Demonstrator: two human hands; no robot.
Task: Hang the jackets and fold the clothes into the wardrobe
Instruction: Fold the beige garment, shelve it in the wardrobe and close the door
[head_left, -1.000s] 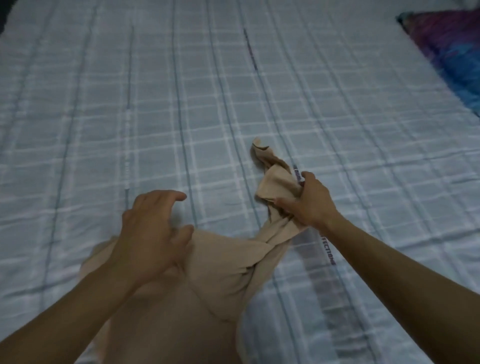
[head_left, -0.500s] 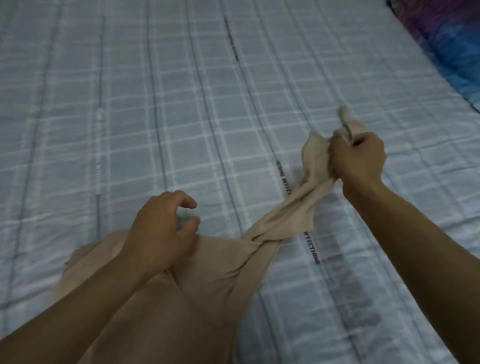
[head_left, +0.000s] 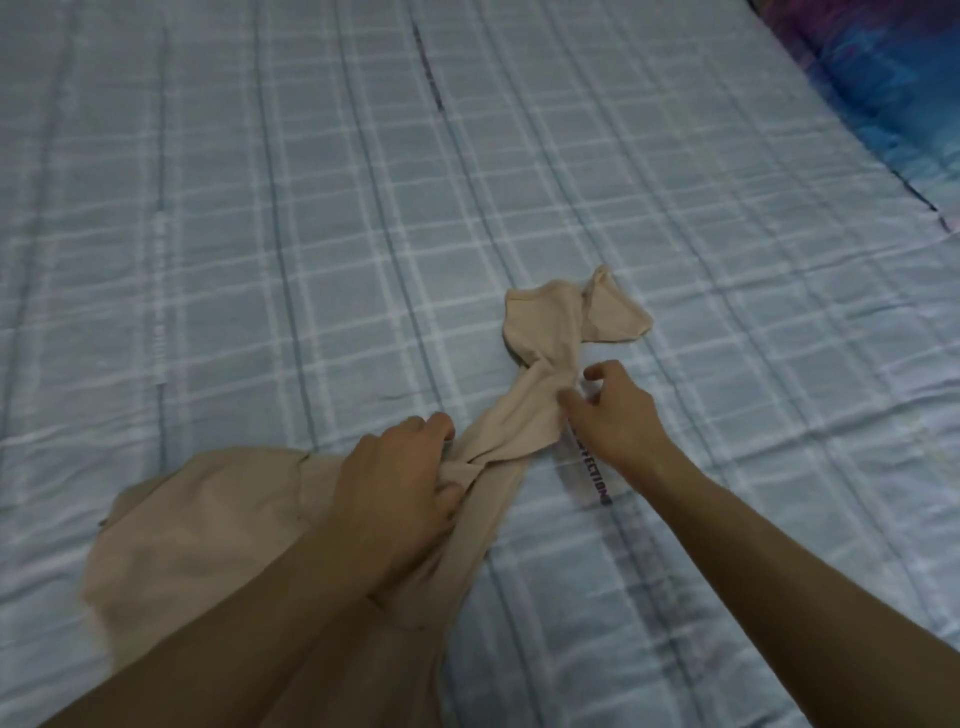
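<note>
Partial print "ECTION" (head_left: 597, 477) being shown on checked bedsheet (head_left: 260, 249), beige garment (head_left: 208, 530) being gripped by left hand (head_left: 400, 483), fingers curled, being touched by right hand (head_left: 618, 410), fingers loosely parted

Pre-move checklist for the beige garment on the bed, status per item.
1. Left hand grips beige garment at the twist: ok.
2. Right hand free, fingers relaxed beside sleeve: ok.
3. Sleeve untwisted: not ok, it is twisted between the hands.
4. Sleeve end flat: not ok, the cuff is folded over.
5. Garment body flat on bed sheet: cannot tell, the arms hide its near part.
6. Pillow apart from garment: ok.
</note>
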